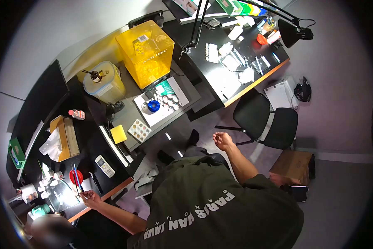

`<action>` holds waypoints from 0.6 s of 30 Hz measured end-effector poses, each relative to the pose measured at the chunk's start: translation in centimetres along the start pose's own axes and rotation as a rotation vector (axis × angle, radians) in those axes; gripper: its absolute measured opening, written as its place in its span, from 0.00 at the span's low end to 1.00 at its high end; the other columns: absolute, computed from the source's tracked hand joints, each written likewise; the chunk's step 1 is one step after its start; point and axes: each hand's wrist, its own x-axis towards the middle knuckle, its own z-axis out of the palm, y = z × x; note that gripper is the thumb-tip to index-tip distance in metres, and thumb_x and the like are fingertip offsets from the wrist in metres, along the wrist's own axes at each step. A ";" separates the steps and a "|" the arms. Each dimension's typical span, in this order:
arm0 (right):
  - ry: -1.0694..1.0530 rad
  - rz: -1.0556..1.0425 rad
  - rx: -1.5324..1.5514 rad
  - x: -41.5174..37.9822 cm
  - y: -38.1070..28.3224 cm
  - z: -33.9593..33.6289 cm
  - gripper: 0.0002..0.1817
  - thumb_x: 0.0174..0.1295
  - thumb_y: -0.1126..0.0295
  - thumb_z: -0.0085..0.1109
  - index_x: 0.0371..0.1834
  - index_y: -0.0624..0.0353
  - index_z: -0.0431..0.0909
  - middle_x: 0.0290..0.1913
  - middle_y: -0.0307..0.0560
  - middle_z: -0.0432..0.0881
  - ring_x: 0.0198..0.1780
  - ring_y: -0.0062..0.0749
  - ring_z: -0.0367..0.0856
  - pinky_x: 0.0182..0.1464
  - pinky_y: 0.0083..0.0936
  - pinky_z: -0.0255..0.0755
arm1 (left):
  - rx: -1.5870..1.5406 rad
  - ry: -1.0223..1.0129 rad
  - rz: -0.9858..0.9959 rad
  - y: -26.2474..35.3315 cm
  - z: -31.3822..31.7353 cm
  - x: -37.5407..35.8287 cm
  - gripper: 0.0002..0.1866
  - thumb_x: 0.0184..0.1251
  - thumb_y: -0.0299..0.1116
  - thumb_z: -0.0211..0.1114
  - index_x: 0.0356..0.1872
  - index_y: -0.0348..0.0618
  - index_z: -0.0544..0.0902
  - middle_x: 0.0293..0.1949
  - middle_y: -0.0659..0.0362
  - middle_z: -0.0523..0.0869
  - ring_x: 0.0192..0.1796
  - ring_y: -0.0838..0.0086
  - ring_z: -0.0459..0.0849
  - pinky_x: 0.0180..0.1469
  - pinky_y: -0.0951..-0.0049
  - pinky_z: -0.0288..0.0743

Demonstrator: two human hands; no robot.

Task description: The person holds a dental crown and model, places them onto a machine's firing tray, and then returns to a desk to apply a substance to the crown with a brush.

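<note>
My left hand (91, 199) is at the edge of the dark desk on the left, its fingers closed around the lower ends of two slim brushes (78, 177), one blue and one darker. The brushes pass in front of a red bowl (73, 176). Beside that hand, a brightly lit glassy sheet (63, 196) lies on the desk among small white jars (45, 182). My right hand (222, 141) is held in the air over the floor, palm up, fingers loosely curled and apart, with nothing visible in it.
Another person's blurred head (51, 230) is at the lower left. A remote control (105, 166) and a tissue box (66, 139) lie on the left desk. Ahead stands a yellow Anycubic box (145, 54) behind several small pots. A black chair (261, 120) is at the right.
</note>
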 end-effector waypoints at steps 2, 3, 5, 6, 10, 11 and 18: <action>-0.103 -0.009 0.012 -1.4 -0.6 1.0 0.14 0.68 0.63 0.60 0.52 0.57 0.77 0.47 0.50 0.85 0.52 0.38 0.82 0.53 0.35 0.79 | 0.018 0.015 0.008 0.1 0.3 0.0 0.09 0.74 0.35 0.67 0.43 0.41 0.81 0.27 0.63 0.81 0.29 0.79 0.81 0.31 0.77 0.76; -0.120 -0.025 0.007 -2.4 -1.0 1.8 0.16 0.68 0.61 0.60 0.54 0.57 0.76 0.49 0.50 0.85 0.54 0.39 0.81 0.56 0.38 0.77 | 0.024 0.007 0.009 0.0 0.1 0.2 0.09 0.74 0.35 0.67 0.42 0.41 0.81 0.27 0.63 0.81 0.29 0.79 0.81 0.31 0.77 0.76; -0.155 -0.056 -0.004 -7.3 -2.0 5.4 0.20 0.68 0.57 0.61 0.57 0.57 0.76 0.53 0.52 0.84 0.59 0.40 0.78 0.61 0.45 0.74 | 0.036 -0.008 0.013 0.1 0.5 -0.2 0.09 0.74 0.35 0.67 0.42 0.41 0.81 0.27 0.63 0.80 0.28 0.79 0.81 0.31 0.77 0.76; -0.207 -0.021 -0.020 -8.3 -2.6 6.2 0.19 0.67 0.58 0.61 0.54 0.57 0.77 0.53 0.53 0.84 0.61 0.41 0.77 0.64 0.49 0.70 | 0.039 -0.001 0.013 0.0 0.8 -0.4 0.09 0.74 0.35 0.67 0.42 0.40 0.81 0.27 0.63 0.80 0.28 0.78 0.80 0.30 0.77 0.76; -0.268 -0.124 -0.140 -6.2 -2.5 5.9 0.12 0.62 0.62 0.57 0.43 0.57 0.78 0.55 0.54 0.84 0.63 0.44 0.75 0.72 0.62 0.56 | 0.011 0.028 -0.010 0.1 1.0 -0.5 0.08 0.74 0.34 0.67 0.42 0.40 0.81 0.27 0.63 0.81 0.26 0.77 0.79 0.30 0.76 0.76; -0.247 -0.212 -0.183 -4.4 -2.0 5.3 0.11 0.60 0.64 0.56 0.40 0.57 0.79 0.54 0.54 0.85 0.62 0.45 0.76 0.73 0.64 0.53 | -0.008 0.034 -0.022 0.2 0.9 -0.4 0.08 0.74 0.33 0.66 0.42 0.40 0.81 0.27 0.62 0.81 0.26 0.77 0.79 0.30 0.76 0.76; 0.067 -0.409 -0.476 -1.2 -0.3 0.3 0.08 0.59 0.67 0.52 0.29 0.60 0.77 0.33 0.50 0.85 0.35 0.39 0.83 0.44 0.38 0.78 | 0.052 0.066 0.002 0.3 0.8 -1.7 0.08 0.74 0.34 0.67 0.40 0.40 0.81 0.25 0.63 0.81 0.26 0.78 0.78 0.29 0.76 0.74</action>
